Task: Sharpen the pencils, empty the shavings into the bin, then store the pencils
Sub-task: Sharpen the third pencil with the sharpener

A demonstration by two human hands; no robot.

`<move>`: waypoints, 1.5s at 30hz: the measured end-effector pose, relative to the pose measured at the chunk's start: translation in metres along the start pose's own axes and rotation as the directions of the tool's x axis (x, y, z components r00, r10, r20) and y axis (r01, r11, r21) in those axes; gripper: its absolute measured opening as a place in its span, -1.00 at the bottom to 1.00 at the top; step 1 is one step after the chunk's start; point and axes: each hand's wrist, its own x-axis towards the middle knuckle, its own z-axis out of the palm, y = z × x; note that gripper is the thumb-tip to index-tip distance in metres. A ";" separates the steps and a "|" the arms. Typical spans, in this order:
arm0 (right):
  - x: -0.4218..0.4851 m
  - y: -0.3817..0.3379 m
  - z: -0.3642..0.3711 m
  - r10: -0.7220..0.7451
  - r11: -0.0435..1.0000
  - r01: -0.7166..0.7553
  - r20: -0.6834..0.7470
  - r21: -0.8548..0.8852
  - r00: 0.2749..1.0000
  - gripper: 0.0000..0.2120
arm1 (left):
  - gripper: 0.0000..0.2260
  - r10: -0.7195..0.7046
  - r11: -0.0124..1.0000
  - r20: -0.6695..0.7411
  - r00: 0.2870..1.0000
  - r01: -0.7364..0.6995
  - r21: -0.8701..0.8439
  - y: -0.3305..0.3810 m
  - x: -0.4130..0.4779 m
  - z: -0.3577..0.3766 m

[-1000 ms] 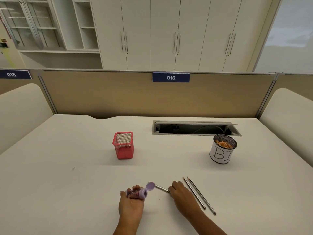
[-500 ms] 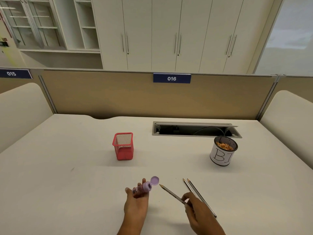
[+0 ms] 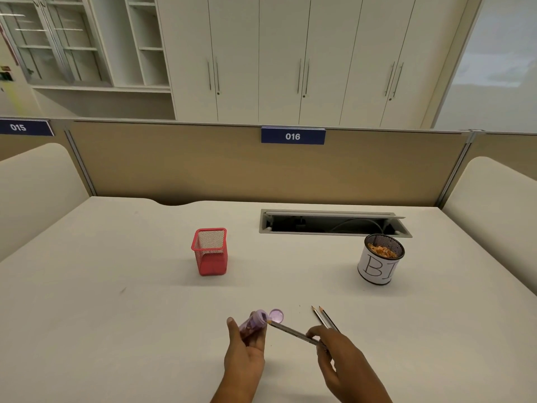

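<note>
Pencil (image 3: 293, 333) pinched in the right hand (image 3: 340, 359) points its tip at the mouth of the purple sharpener (image 3: 253, 323) gripped in the left hand (image 3: 245, 354), lid (image 3: 276, 316) open, with 2 more pencils (image 3: 323, 317) lying on the tabletop (image 3: 116, 330) beside it

left hand (image 3: 244, 350) gripping sharpener (image 3: 253, 322), right hand (image 3: 340, 359) pinching pencil (image 3: 293, 333)

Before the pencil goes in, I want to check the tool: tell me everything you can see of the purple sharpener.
The purple sharpener is a small plastic-looking tube, its round hinged cap flipped open beside the mouth. The left hand grips the barrel, tilted mouth up and right. The tip of the pencil held by the right hand sits at the mouth; whether it is inside cannot be told. Dark mottling on the barrel may be print or shavings.
</note>
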 end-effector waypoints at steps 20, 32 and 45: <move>0.010 0.011 -0.020 -0.178 0.925 0.147 -0.057 -0.351 0.982 -0.72 | -0.75 0.068 0.915 0.049 0.996 -0.082 0.395 0.001 -0.019 0.006; 0.010 0.008 -0.009 -0.376 0.821 0.215 -0.218 -0.528 0.901 -0.85 | -0.63 0.389 0.720 0.055 0.920 -0.341 0.605 -0.011 -0.030 0.023; 0.019 -0.021 -0.029 0.432 0.523 -0.740 0.617 0.423 0.658 -0.68 | -0.62 0.358 0.697 0.277 0.892 -0.453 0.556 -0.014 -0.024 0.023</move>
